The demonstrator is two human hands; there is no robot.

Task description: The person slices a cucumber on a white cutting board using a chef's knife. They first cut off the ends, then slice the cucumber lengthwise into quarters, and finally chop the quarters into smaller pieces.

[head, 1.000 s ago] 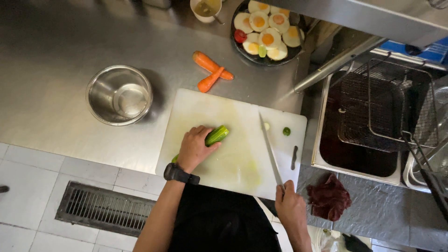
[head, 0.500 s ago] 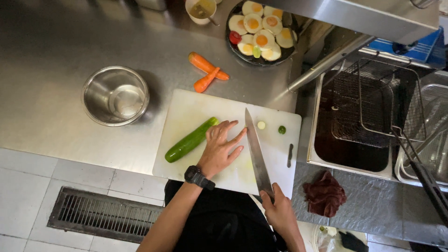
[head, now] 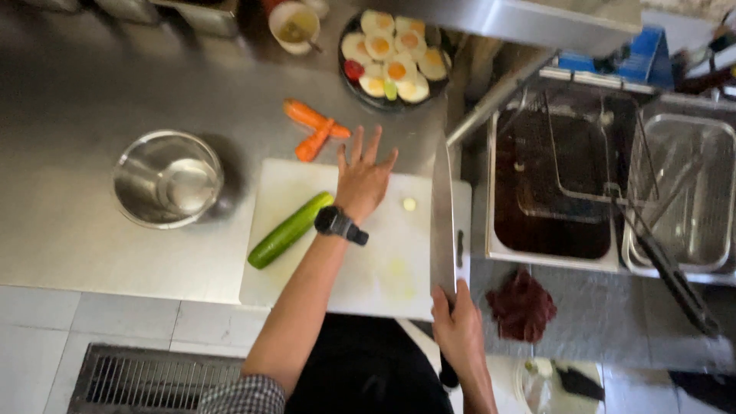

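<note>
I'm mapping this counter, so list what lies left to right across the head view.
Metal bowl → cucumber → left hand → knife held by the right hand → dark red cloth → fryer basket → wire tray.

Large kitchen knife with broad steel blade, gripped at its handle, blade pointing away over the right edge of a white cutting board, whole green cucumber lying diagonally on the board's left side
</note>
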